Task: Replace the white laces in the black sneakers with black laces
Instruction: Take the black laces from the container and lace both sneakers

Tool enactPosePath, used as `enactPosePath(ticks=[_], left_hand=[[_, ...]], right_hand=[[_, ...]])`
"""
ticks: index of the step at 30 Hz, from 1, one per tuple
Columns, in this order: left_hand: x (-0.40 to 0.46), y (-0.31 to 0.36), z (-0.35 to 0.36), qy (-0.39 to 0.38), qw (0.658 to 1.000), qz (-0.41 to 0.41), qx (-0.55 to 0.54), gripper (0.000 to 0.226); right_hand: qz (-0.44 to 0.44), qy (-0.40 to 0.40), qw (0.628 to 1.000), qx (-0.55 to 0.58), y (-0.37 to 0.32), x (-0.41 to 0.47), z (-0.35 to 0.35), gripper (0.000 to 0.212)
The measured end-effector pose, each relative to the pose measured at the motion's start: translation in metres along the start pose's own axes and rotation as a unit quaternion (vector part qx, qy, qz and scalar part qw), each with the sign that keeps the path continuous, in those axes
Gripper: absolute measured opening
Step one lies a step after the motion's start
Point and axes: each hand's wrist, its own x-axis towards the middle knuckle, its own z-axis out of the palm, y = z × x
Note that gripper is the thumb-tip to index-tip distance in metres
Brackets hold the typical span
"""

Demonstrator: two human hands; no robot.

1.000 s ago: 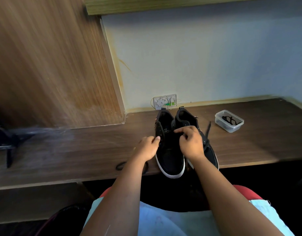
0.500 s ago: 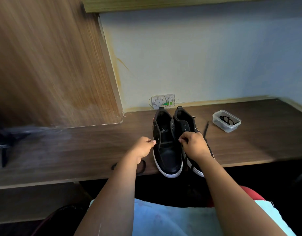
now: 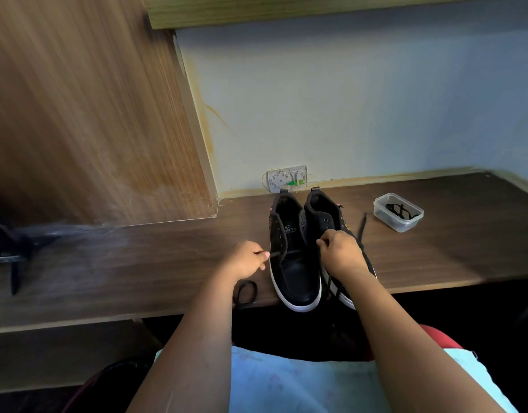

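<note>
Left hand (image 3: 247,259) had a pinch grip on the black lace (image 3: 289,252), fingers curled, lace drawn taut across the lower eyelets of the left sneaker (image 3: 292,251). Right hand (image 3: 340,253) pinched the other end of that lace over the right sneaker (image 3: 322,216). Both sneakers stood side by side on the tabletop (image 3: 167,257), toes at its near edge, heels toward the wall. Insole print read "S" above "SPORTS", partly legible. A loose lace end (image 3: 361,231) lay right of the shoes. Clear plastic container (image 3: 398,211) held another black lace, further right. White wall socket (image 3: 287,179) behind the heels.
</note>
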Motion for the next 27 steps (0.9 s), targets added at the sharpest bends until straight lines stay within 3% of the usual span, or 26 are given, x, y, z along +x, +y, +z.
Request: enactPosePath(ticks=[4, 8, 12, 15, 17, 21, 23, 25, 27], left_hand=[[-0.013, 0.013, -0.01, 0.003, 0.995, 0.011, -0.102, 0.027], [-0.03, 0.036, -0.008, 0.0, 0.981, 0.068, -0.179, 0.031], [-0.052, 0.048, -0.019, 0.044, 0.949, 0.094, -0.299, 0.034], [-0.065, 0.05, -0.031, 0.059, 0.903, 0.081, -0.418, 0.029], [-0.069, 0.048, -0.035, 0.069, 0.878, 0.074, -0.467, 0.027], [-0.073, 0.051, -0.033, 0.095, 0.899, 0.089, -0.417, 0.028], [-0.075, 0.056, -0.03, 0.082, 0.904, 0.107, -0.405, 0.03], [-0.076, 0.059, -0.028, 0.075, 0.906, 0.108, -0.402, 0.033], [-0.074, 0.058, -0.028, 0.078, 0.905, 0.091, -0.407, 0.036]], right_hand=[[-0.113, 0.079, 0.99, -0.037, -0.015, -0.014, 0.003, 0.027], [-0.281, 0.037, 0.959, 0.015, -0.046, -0.034, 0.019, 0.027], [-0.235, 0.142, 0.959, 0.065, -0.048, -0.033, 0.016, 0.016], [-0.089, 0.121, 0.984, 0.093, -0.035, -0.025, 0.013, 0.019], [-0.046, 0.097, 0.989, 0.098, -0.03, -0.026, 0.012, 0.023], [-0.222, 0.147, 0.961, 0.069, -0.051, -0.042, 0.006, 0.041], [-0.284, 0.183, 0.94, 0.042, -0.064, -0.049, 0.003, 0.035], [-0.29, 0.225, 0.93, 0.03, -0.064, -0.048, 0.001, 0.024], [-0.217, 0.214, 0.952, 0.014, -0.053, -0.041, -0.002, 0.027]])
